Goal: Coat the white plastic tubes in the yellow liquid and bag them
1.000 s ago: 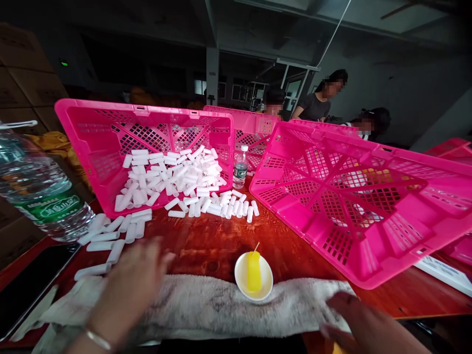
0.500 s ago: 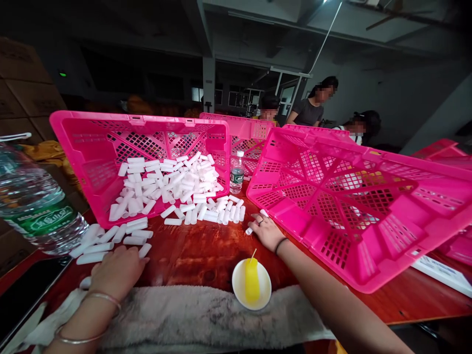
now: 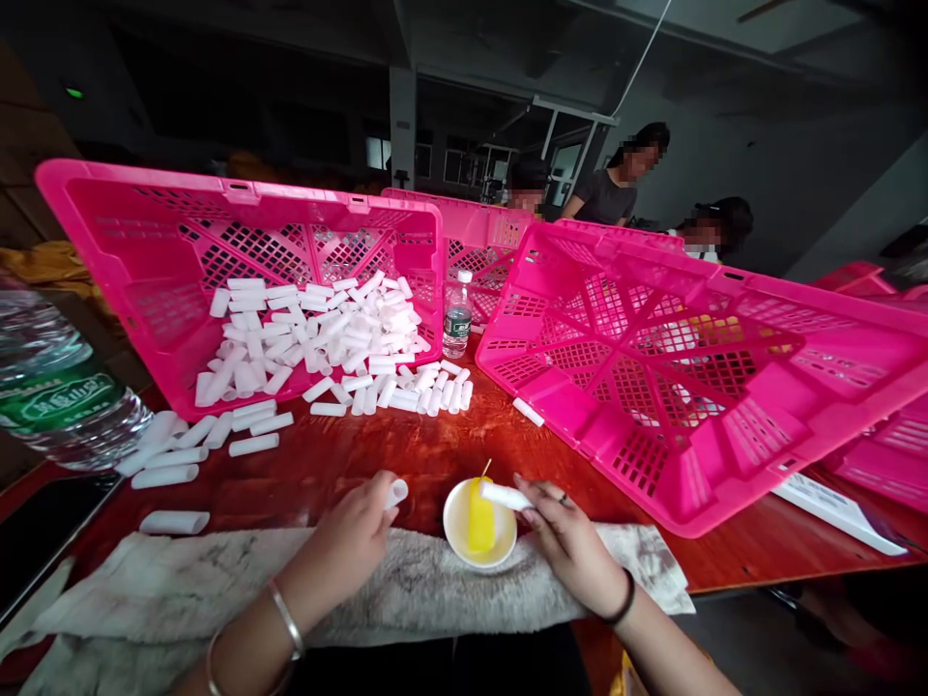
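The left hand [image 3: 354, 536] is clamping its fingers on a tube [image 3: 395, 494], left of the bowl [image 3: 450, 534]. The right hand [image 3: 574, 543] is pinching a second tube [image 3: 506, 497] in its fingers, its tip partly hiding the yellow block [image 3: 479, 527] sitting in the bowl. Loose tubes [image 3: 319, 338] are lying in and before a crate [image 3: 145, 266] on the desk [image 3: 333, 459].

tubes [image 3: 506, 497]: white | block [image 3: 480, 524]: yellow | bowl [image 3: 452, 528]: white | cloth [image 3: 464, 604]: mottled grey | crates [image 3: 638, 345]: latticed pink
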`<move>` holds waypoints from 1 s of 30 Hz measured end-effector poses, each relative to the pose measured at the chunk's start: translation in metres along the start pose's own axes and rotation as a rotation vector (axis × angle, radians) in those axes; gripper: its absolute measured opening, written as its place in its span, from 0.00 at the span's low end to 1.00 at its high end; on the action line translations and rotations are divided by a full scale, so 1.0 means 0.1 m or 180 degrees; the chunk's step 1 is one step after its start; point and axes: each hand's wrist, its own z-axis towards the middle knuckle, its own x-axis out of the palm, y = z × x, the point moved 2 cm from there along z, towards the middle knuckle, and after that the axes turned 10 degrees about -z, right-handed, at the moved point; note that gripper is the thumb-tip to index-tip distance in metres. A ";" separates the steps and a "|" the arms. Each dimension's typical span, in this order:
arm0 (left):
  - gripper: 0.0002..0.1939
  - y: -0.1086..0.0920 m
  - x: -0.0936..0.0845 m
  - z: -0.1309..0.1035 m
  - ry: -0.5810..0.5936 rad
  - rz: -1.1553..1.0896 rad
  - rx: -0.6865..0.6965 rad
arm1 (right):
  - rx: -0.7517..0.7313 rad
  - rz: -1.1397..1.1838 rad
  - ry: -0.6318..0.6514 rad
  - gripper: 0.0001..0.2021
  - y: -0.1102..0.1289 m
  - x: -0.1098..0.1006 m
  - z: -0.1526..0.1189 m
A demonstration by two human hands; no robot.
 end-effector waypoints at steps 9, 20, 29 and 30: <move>0.38 -0.26 0.44 0.03 0.0238 -0.0889 0.0258 | -0.0355 0.0107 0.0291 0.08 -0.01 0.16 0.19; 0.44 -0.21 0.62 0.17 0.0329 -0.1085 0.0450 | -0.0713 0.0143 0.0428 0.08 0.07 0.08 0.11; 0.43 -0.23 0.60 0.16 0.0391 -0.1055 0.0418 | -0.0070 0.0473 0.0374 0.07 0.11 0.04 0.05; 0.43 -0.23 0.60 0.16 0.0389 -0.1058 0.0422 | -0.0261 0.0365 0.0337 0.07 0.12 0.03 0.04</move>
